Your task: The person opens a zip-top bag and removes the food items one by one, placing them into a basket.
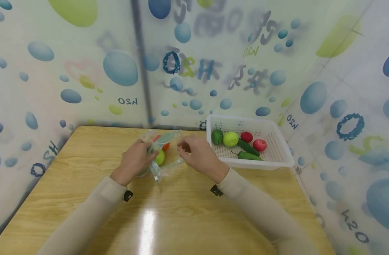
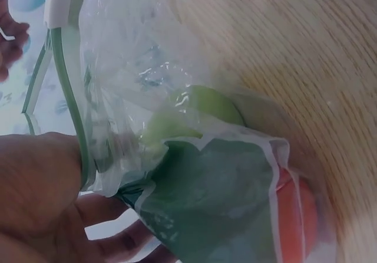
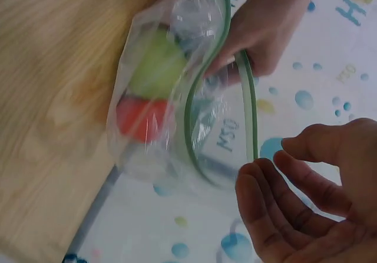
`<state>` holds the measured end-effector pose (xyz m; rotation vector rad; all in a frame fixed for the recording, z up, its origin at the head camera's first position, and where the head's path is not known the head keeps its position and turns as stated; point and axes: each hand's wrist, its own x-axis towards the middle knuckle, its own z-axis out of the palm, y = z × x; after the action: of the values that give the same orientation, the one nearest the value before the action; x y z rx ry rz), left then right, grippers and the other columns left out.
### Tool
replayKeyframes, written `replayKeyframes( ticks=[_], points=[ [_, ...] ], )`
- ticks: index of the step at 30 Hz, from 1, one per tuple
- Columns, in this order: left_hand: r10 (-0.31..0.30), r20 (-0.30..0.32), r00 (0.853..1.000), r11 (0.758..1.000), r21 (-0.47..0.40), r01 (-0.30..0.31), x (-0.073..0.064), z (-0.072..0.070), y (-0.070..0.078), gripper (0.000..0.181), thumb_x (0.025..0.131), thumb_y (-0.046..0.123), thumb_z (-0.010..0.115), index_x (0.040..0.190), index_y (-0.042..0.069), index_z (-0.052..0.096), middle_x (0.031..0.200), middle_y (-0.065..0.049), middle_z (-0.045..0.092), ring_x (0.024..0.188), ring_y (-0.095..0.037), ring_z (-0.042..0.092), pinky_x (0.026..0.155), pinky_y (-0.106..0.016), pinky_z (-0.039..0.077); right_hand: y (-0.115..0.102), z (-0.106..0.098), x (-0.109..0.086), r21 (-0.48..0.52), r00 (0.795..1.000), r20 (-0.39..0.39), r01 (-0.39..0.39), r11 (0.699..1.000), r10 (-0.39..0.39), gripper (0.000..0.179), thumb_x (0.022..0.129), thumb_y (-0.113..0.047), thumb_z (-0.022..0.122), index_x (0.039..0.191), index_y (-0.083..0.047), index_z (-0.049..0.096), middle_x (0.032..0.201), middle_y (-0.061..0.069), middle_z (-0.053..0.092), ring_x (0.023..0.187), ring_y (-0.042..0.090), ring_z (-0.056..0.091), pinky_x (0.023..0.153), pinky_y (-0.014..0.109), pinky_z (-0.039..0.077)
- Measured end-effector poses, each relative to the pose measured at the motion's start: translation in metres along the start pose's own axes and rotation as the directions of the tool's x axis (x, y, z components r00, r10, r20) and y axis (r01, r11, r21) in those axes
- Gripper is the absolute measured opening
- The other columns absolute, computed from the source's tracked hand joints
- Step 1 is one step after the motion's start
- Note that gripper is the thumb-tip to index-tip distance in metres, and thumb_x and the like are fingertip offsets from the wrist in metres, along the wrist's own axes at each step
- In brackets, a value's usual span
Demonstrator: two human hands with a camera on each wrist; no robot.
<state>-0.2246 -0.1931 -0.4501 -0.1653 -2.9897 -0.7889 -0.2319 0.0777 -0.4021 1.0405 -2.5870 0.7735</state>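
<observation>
A clear zip bag [image 2: 129, 56] with a green-edged mouth and a white slider [image 2: 57, 8] holds a green round fruit [image 2: 212, 104] and a red-orange round one [image 2: 297, 216]. My left hand [image 1: 134, 159] grips the bag at its mouth, thumb on one side and fingers beneath, as the left wrist view shows. The mouth gapes in the right wrist view. Close by the bag's far edge is my right hand [image 1: 201, 154], its fingers [image 3: 265, 204] loosely bent and a gap between thumb and fingertips. A green panel on the bag partly hides the fruit.
A white perforated basket [image 1: 277, 159] stands to the right on the wooden table [image 1: 188, 216]. Inside lie a green apple [image 1: 230, 139], a dark green rounded item [image 1: 217, 136], two red fruits [image 1: 259, 145], a dark green cucumber [image 1: 248, 147] and a green pepper [image 1: 249, 156]. Patterned walls border the table.
</observation>
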Motion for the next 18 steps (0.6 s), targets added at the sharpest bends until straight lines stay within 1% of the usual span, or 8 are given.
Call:
replayKeyframes(
  ticks=[3,6,8,10,12,15,17,18],
  points=[
    [0.014,-0.003,1.000,1.000,0.016,-0.014,-0.002,-0.001,0.005,0.031,0.115,0.034,0.075,0.100,0.008,0.074,0.104,-0.019,0.067,0.080,-0.027,0.060,0.059,-0.039,0.044,-0.008,0.012,0.006,0.013,0.994,0.106,0.020,1.000,-0.021,0.015,0.112,-0.011,0.077,0.123,-0.002,0.082,0.113,0.011,0.084,0.100,0.021,0.082,0.090,0.034,0.070],
    [0.021,-0.010,1.000,1.000,0.018,-0.021,-0.002,-0.001,0.002,0.030,0.117,0.033,0.072,0.101,0.008,0.072,0.099,-0.015,0.067,0.079,-0.025,0.060,0.059,-0.037,0.045,-0.011,0.028,0.016,-0.007,0.977,0.211,0.046,0.999,-0.044,0.022,0.114,-0.010,0.074,0.131,0.001,0.081,0.119,0.014,0.085,0.107,0.022,0.081,0.095,0.036,0.069],
    [0.031,-0.020,0.999,0.999,0.012,-0.030,-0.001,0.000,0.000,0.029,0.118,0.031,0.070,0.100,0.008,0.071,0.095,-0.013,0.068,0.077,-0.025,0.061,0.059,-0.037,0.046,-0.011,0.039,0.023,-0.021,0.966,0.254,0.059,0.998,-0.052,0.026,0.113,-0.008,0.073,0.135,0.005,0.079,0.123,0.017,0.085,0.110,0.024,0.081,0.097,0.037,0.069],
    [0.041,-0.036,0.999,0.999,0.003,-0.041,0.000,0.002,-0.003,0.025,0.118,0.028,0.070,0.106,0.006,0.073,0.093,-0.013,0.071,0.078,-0.027,0.064,0.060,-0.039,0.049,-0.010,0.049,0.029,-0.052,0.961,0.271,0.071,0.996,-0.054,0.029,0.112,-0.007,0.074,0.137,0.007,0.077,0.126,0.019,0.085,0.112,0.026,0.081,0.099,0.038,0.069],
    [0.057,-0.055,0.997,0.998,0.005,-0.057,0.001,0.003,-0.004,0.024,0.118,0.026,0.069,0.119,0.002,0.074,0.097,-0.018,0.076,0.081,-0.031,0.071,0.062,-0.044,0.054,-0.007,0.058,0.033,-0.097,0.961,0.272,0.074,0.993,-0.045,0.033,0.111,-0.009,0.076,0.139,0.008,0.075,0.130,0.020,0.084,0.117,0.028,0.082,0.102,0.038,0.069],
    [0.071,-0.071,0.995,0.997,0.014,-0.070,0.000,0.003,-0.005,0.031,0.119,0.023,0.069,0.138,-0.001,0.070,0.106,-0.025,0.082,0.087,-0.037,0.076,0.067,-0.053,0.060,-0.005,0.069,0.037,-0.159,0.963,0.268,0.055,0.986,-0.010,0.042,0.111,-0.014,0.079,0.147,0.006,0.072,0.141,0.019,0.082,0.129,0.030,0.081,0.111,0.039,0.067],
    [0.082,-0.077,0.994,0.997,0.022,-0.080,-0.001,0.002,-0.004,0.032,0.119,0.022,0.067,0.141,-0.002,0.069,0.107,-0.026,0.082,0.085,-0.037,0.077,0.068,-0.054,0.061,-0.004,0.074,0.039,-0.176,0.962,0.271,0.031,0.984,0.018,0.052,0.110,-0.019,0.081,0.155,0.003,0.067,0.151,0.018,0.078,0.139,0.030,0.077,0.119,0.039,0.063],
    [0.084,-0.076,0.994,0.996,0.022,-0.083,-0.002,0.001,-0.004,0.031,0.120,0.021,0.066,0.141,-0.002,0.069,0.104,-0.024,0.082,0.082,-0.035,0.075,0.067,-0.052,0.060,-0.004,0.076,0.040,-0.175,0.961,0.275,0.017,0.984,0.032,0.057,0.110,-0.022,0.083,0.158,0.002,0.065,0.155,0.017,0.075,0.141,0.029,0.076,0.122,0.039,0.062]
  ],
)
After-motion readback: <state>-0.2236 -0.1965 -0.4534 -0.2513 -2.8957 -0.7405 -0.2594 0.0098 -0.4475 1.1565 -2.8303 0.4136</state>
